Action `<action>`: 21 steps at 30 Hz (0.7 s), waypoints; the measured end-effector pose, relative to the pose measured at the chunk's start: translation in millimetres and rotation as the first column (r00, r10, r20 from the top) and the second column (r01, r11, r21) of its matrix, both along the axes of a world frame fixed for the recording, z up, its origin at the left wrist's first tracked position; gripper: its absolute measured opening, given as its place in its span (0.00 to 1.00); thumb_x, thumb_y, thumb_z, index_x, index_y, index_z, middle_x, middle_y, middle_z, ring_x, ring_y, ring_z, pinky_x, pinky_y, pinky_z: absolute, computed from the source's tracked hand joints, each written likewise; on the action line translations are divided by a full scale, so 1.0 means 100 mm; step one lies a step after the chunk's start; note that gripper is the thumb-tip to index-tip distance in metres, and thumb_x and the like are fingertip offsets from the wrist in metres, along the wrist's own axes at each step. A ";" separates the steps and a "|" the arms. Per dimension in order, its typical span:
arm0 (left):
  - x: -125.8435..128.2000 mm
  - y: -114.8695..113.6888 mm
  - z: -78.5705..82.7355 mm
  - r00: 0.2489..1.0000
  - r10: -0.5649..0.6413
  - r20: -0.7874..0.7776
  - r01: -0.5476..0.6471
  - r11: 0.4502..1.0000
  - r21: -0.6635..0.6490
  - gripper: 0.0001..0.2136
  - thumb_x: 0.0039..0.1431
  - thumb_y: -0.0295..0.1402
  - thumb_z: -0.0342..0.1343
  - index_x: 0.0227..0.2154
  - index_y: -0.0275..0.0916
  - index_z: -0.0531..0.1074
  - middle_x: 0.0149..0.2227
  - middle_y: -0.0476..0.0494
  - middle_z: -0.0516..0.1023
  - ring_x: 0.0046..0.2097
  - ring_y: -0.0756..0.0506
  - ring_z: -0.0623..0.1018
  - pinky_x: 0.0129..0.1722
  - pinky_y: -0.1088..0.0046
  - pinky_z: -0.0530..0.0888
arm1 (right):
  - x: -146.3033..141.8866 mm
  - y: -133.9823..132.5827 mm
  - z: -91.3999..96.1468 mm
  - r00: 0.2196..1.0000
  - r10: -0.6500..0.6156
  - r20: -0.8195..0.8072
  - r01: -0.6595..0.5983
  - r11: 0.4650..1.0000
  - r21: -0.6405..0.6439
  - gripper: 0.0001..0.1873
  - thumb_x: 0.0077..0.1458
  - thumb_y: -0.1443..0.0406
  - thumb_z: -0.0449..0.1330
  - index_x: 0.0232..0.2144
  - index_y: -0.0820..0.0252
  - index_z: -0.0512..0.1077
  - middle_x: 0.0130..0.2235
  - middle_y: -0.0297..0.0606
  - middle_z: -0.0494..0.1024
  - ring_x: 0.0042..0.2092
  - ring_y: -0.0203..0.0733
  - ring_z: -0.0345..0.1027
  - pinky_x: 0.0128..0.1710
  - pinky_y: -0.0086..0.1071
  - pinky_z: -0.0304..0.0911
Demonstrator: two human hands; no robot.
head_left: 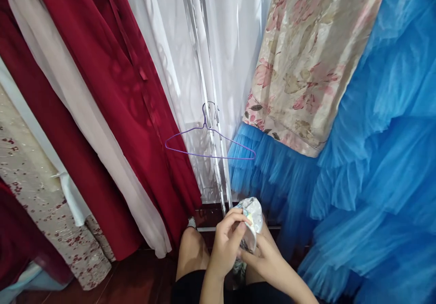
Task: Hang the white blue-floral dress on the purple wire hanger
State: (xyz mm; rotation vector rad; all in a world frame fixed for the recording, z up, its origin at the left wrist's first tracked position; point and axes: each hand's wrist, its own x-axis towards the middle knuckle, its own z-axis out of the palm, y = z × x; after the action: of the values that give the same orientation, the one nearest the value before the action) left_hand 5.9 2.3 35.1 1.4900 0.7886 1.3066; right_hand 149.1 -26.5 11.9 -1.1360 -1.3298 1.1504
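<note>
A small whitish cloth piece [252,206] with a faint green and yellow pattern is bunched above my lap, its exact kind unclear. My left hand [229,236] pinches its near left edge between thumb and fingers. On the other side, my right hand [262,255] is closed at the lower part of the cloth, with some fingertips hidden in or behind the folds. Just beyond both hands, a thin purple hanger [210,156] hangs bare in front of a white metal pole.
Long red dresses [102,90] and a pale pink one hang at the left. White drapes [235,45] are behind the pole [200,54]. A floral skirt [303,67] and ruffled blue tulle [381,181] fill the right. My bare knees flank the hands above the dark red floor [132,279].
</note>
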 end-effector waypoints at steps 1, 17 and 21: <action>0.02 -0.01 0.05 0.998 0.018 -0.066 -0.015 0.998 0.054 0.11 0.66 0.40 0.55 0.36 0.40 0.78 0.47 0.39 0.75 0.50 0.41 0.76 0.52 0.66 0.70 | -0.05 -0.02 0.04 0.997 0.039 -0.063 -0.040 0.999 -0.012 0.19 0.50 0.53 0.69 0.42 0.56 0.80 0.43 0.42 0.81 0.49 0.54 0.72 0.53 0.42 0.65; -1.21 0.49 -0.24 0.824 0.153 -0.545 0.009 0.959 0.283 0.18 0.47 0.40 0.71 0.13 0.43 0.70 0.18 0.49 0.72 0.29 0.44 0.76 0.54 0.56 0.73 | 1.16 0.93 1.11 0.989 0.141 0.049 -0.145 0.985 0.090 0.15 0.36 0.61 0.69 0.16 0.60 0.66 0.19 0.30 0.63 0.24 0.32 0.52 0.25 0.29 0.44; -1.37 0.65 0.37 0.852 0.178 -0.493 -0.076 0.972 0.221 0.10 0.48 0.41 0.70 0.19 0.45 0.78 0.28 0.45 0.80 0.37 0.41 0.79 0.65 0.50 0.61 | 1.30 1.77 1.45 1.000 -0.016 -0.017 0.018 0.984 0.179 0.12 0.39 0.62 0.65 0.16 0.60 0.66 0.18 0.30 0.65 0.22 0.31 0.54 0.24 0.28 0.47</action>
State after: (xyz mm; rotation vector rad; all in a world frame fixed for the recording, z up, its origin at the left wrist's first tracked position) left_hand -130.8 67.6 71.8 2.0162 1.1411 1.1125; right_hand 278.9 150.2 157.0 -1.0040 -1.3801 1.0031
